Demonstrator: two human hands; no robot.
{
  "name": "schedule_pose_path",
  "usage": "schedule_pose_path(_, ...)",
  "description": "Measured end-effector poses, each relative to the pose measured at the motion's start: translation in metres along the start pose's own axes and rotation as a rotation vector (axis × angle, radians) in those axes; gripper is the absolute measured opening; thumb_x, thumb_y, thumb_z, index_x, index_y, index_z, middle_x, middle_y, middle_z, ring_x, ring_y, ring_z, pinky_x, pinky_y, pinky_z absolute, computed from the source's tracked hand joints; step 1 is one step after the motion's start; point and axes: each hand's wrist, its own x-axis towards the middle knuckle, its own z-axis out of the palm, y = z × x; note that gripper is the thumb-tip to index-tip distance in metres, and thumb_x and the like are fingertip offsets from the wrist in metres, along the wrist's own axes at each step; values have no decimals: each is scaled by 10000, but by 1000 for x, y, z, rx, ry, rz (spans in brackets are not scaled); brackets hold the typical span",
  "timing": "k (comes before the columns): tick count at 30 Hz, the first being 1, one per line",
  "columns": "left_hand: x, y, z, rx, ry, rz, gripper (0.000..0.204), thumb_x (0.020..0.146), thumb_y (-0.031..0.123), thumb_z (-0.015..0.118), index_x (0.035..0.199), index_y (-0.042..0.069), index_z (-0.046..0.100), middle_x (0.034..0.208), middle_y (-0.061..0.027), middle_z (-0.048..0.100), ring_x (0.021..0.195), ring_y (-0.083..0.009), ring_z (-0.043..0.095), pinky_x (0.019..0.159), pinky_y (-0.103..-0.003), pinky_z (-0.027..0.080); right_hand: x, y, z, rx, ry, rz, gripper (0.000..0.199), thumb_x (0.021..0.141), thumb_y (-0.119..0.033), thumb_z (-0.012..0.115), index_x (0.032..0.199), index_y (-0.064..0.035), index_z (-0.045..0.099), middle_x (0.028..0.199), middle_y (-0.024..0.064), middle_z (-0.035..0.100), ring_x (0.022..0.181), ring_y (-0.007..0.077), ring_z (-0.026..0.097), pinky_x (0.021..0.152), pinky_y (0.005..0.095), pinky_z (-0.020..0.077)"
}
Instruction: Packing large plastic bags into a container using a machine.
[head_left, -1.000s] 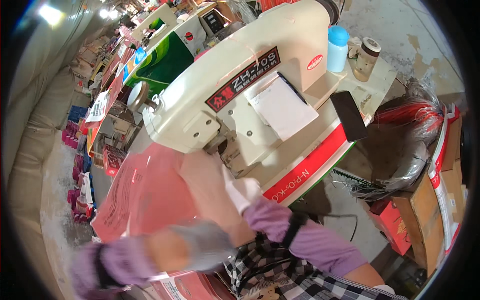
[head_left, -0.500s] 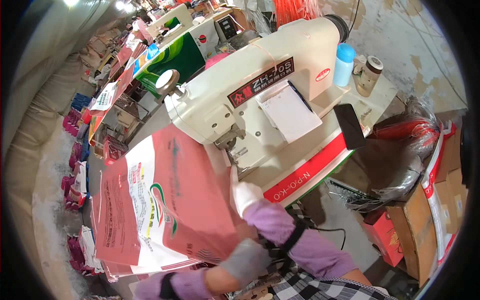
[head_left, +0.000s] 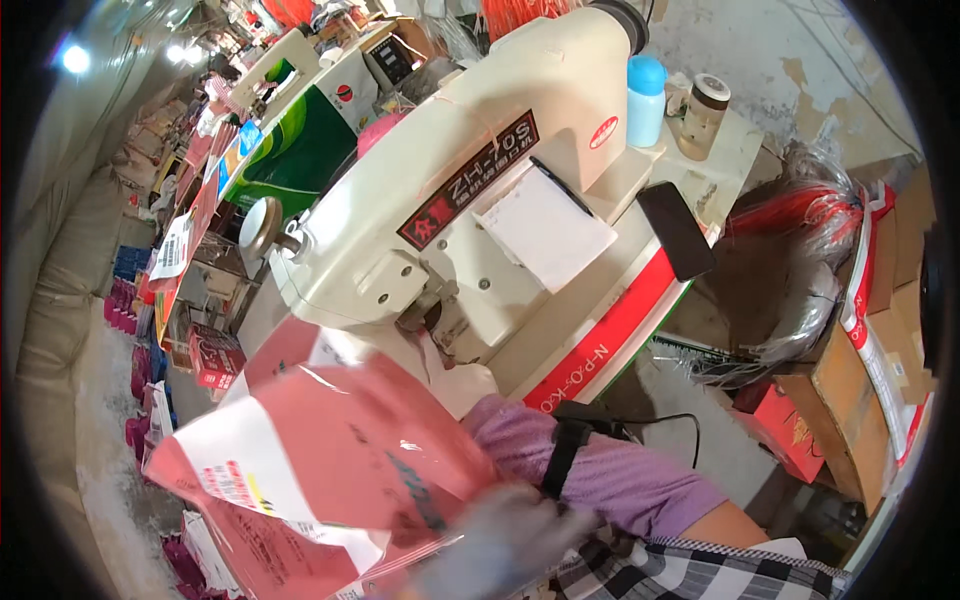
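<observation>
A red-and-white printed plastic sack (head_left: 390, 430) lies bent over on itself in front of the pale sewing machine (head_left: 400, 190). Its far part reaches under the machine's head, beside the needle area (head_left: 432, 312). My left hand (head_left: 490, 545), in a grey glove and blurred by motion, is closed on the sack's near right edge. In a white glove, my right hand (head_left: 462, 388) rests close to the needle area at the sack's right side. The sack covers part of that hand, and its finger grip is unclear.
On the machine bed sit a white open box (head_left: 550, 230) and a black phone (head_left: 676, 232). Behind them stand a light blue bottle (head_left: 646, 100) and a lidded jar (head_left: 704, 115). Cardboard boxes (head_left: 835, 430) are at the right; bundled sacks (head_left: 140, 300) line the left wall.
The sack's near part has been lifted and bent over, with my left hand at its edge. My right hand stays by the needle area. The whole view has shifted somewhat.
</observation>
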Motion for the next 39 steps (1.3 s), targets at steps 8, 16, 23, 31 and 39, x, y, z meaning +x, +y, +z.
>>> schedule_pose_path(8, -328, -219, -88, 354, -174, -1338, 564, 651, 164, 811, 1180, 75, 637, 1117, -139, 660, 1072, -336, 599, 948, -397, 469, -91, 22, -28, 71, -134, -174, 701, 782, -153, 592, 1446, -120, 369, 1087, 133, 623, 954, 311, 620, 766, 494, 502)
schedule_pose_path(16, -426, -129, -55, 1734, 693, -1324, 252, 858, 261, 613, 1023, 83, 682, 1072, -142, 664, 1003, -323, 637, 856, -471, 497, -93, 39, -62, 799, -65, -273, 308, 845, -247, 672, 1122, -115, 690, 1225, 133, 609, 1227, 302, 515, 993, 396, 429)
schedule_pose_path(23, -348, 118, 26, 932, 739, -951, 363, 967, 338, 470, 880, 57, 682, 702, -144, 650, 524, -255, 569, 518, -377, 493, -101, 48, -58, 892, -405, 94, 395, 866, -404, 656, 1022, -43, 692, 947, 143, 673, 901, 293, 653, 797, 366, 509)
schedule_pose_path(31, -395, -85, 163, 683, 402, -1013, 105, 721, 135, 641, 671, 70, 574, 726, -166, 555, 690, -410, 546, 663, -504, 453, -92, -18, 19, 369, 230, -652, 252, 836, -261, 594, 970, -70, 689, 781, 155, 640, 872, 287, 652, 736, 367, 545)
schedule_pose_path(39, -569, 48, 247, -948, 2192, -1234, 242, 894, 181, 602, 1106, 71, 639, 999, -177, 645, 841, -366, 619, 776, -426, 517, -112, -129, 0, 676, -450, -995, 225, 863, -261, 578, 931, -75, 686, 952, 124, 664, 949, 290, 631, 837, 418, 494)
